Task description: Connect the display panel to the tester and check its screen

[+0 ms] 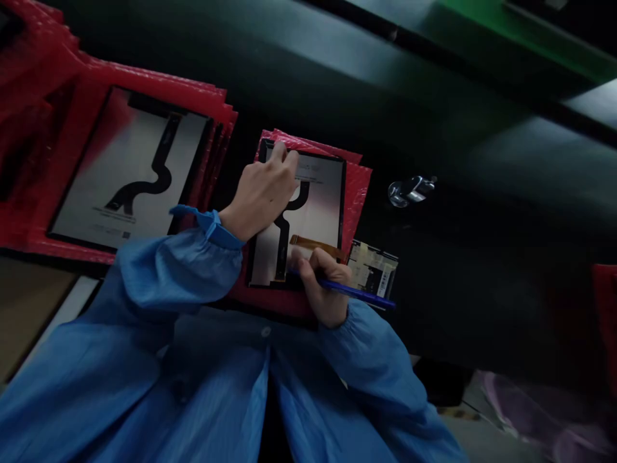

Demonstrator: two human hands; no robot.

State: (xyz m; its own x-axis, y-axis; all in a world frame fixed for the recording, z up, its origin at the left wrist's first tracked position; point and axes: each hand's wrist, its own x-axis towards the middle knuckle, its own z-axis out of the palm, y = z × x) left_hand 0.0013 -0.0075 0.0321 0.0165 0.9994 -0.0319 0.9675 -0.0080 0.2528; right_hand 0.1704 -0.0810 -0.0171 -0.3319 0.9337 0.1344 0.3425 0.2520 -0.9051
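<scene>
Left hand (264, 193) reaches forward, fingers curled, fingertips pressing down. Right hand (324, 283) sits closer in, fingers pinched tight in a writing grip.

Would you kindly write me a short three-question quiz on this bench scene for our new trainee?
1. True or false: the right hand holds a blue pen.
2. What does the left hand rest on?
A. the roll of clear tape
B. the display panel
C. the small card
3. What colour are the bags under the panels?

Key:
1. True
2. B
3. Red
</scene>
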